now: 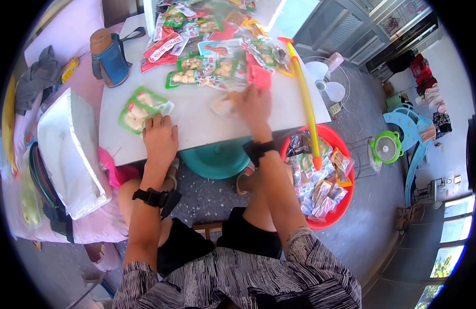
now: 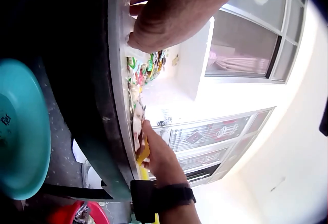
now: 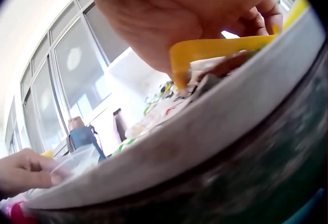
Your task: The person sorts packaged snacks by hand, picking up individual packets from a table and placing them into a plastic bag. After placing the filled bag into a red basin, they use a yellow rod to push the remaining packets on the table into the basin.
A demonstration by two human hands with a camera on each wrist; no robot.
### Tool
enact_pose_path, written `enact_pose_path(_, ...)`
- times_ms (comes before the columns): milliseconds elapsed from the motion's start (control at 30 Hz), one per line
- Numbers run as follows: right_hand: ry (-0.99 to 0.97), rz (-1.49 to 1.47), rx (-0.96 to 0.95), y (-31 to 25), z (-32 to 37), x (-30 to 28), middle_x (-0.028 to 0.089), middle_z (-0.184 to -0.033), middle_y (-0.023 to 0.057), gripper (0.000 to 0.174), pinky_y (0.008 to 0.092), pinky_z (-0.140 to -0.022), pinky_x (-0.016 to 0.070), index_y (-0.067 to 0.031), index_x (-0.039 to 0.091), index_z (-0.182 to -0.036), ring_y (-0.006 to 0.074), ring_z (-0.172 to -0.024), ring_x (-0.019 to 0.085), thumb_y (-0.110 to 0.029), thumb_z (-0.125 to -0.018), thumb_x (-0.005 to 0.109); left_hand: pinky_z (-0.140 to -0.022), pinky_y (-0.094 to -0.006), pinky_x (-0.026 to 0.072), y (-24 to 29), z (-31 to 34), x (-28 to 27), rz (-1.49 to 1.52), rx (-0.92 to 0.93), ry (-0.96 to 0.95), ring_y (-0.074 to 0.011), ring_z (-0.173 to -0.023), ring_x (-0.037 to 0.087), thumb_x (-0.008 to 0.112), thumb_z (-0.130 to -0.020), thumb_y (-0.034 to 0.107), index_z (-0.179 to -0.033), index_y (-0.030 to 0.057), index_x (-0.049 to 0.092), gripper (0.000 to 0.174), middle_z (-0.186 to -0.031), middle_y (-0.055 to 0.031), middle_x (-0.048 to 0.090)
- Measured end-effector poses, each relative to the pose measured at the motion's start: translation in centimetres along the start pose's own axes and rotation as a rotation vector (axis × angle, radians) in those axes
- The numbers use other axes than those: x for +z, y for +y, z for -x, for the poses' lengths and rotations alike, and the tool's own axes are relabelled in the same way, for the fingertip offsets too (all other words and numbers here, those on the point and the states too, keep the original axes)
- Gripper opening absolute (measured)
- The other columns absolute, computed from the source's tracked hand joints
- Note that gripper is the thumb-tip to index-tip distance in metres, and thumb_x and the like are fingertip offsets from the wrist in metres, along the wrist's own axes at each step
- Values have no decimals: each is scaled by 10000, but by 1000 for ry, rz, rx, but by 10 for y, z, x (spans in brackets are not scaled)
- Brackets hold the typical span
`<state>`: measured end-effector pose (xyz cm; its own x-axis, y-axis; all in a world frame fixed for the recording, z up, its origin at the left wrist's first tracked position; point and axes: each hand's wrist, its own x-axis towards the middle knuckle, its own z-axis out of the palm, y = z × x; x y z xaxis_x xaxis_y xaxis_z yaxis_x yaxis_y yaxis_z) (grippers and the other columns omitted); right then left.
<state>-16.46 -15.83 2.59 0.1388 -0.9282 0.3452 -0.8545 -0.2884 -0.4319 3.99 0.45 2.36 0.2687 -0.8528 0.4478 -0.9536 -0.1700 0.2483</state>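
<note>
In the head view my left hand (image 1: 160,140) pinches the lower right edge of a green-edged, see-through food packet (image 1: 137,112) with pale pieces inside. The right wrist view shows that packet (image 3: 82,160) tilted up from my left fingers. My right hand (image 1: 255,110) is blurred, low over the tabletop at the near side of a packet pile. A red packet (image 1: 259,77) lies at its fingertips, and a blurred whitish packet (image 1: 223,106) is at its left. Up close, a yellow-edged packet (image 3: 223,45) sits under my right palm; I cannot tell whether the fingers grip it.
Several mixed packets (image 1: 212,64) are heaped on the white table (image 1: 186,121). A blue flask (image 1: 113,64) stands at left, and a long yellow tube (image 1: 306,98) lies over the right edge. Below are a red basin (image 1: 346,198) of packets and a teal basin (image 1: 214,165).
</note>
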Motion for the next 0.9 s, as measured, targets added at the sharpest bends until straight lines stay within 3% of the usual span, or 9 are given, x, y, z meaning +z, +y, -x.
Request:
enact_pose_path(100,81,-251,-122,-23,-9,35,496,-1116,301,591,528,-873,431,13,484,-1178,499,-1075,475,-390,-790,673,-796,-481,457,0,0,1,-10,16,15,-354,-990,527,660,-771,162,-989,4,606,275,-1078,-154,554)
enact_pose_path(267,-317,-612,-230,-40,-38,77,476,-1213,336,571,486,-937,402,39,464,-1228,466,-1129,464,-346,-836,620,-791,-485,461,-1,0,1,-27,26,12,-357,-988,529,652,-778,164,-1005,10,603,279,-1082,-155,555)
enact_pose_path(333,-374,-689,-241,-47,-40,65,507,-1204,313,522,460,-932,411,38,492,-1210,428,-1121,492,-322,-847,601,-793,-485,461,-1,0,1,-18,27,17,-357,-988,529,649,-780,161,-1008,10,603,278,-1084,-156,554)
enact_pose_path(400,-306,-681,-284,-45,-44,34,569,-1148,277,453,436,-898,435,37,549,-1155,385,-1080,544,-296,-851,587,-793,-485,461,-1,0,1,-7,25,19,-357,-988,529,647,-781,160,-1010,10,602,278,-1087,-156,553)
enact_pose_path(500,-10,-628,20,-8,-70,26,646,-932,223,339,440,-755,476,36,629,-995,358,-849,619,-264,-846,580,-791,-483,462,-3,0,0,-1,23,16,-356,-985,530,646,-781,157,-1010,9,598,277,-1091,-157,550)
enact_pose_path(600,302,-578,275,81,-112,62,645,-772,191,281,399,-593,491,52,633,-929,303,-716,624,-204,-814,624,-789,-481,462,-1,-1,-1,-1,25,16,-356,-981,530,646,-779,153,-1009,6,596,278,-1083,-158,548)
enact_pose_path(700,135,-970,598,105,-124,48,605,-652,121,212,340,-459,444,60,622,-870,227,-600,601,-126,-778,662,-788,-482,460,1,-1,-2,6,14,6,-357,-979,530,647,-776,149,-1010,3,595,280,-1070,-158,546)
enact_pose_path(800,-89,-900,534,79,-123,18,566,-610,72,143,289,-388,368,56,609,-804,166,-507,548,-68,-761,667,-789,-482,459,0,-2,-2,4,11,3,-358,-978,530,648,-775,146,-1006,4,595,277,-1064,-158,545)
enact_pose_path(900,-86,-1164,581,60,-121,22,568,-613,53,89,292,-393,353,31,602,-752,147,-438,495,-50,-763,638,-790,-481,459,0,-2,-2,-5,16,3,-358,-982,530,648,-775,146,-1005,6,596,275,-1072,-159,546)
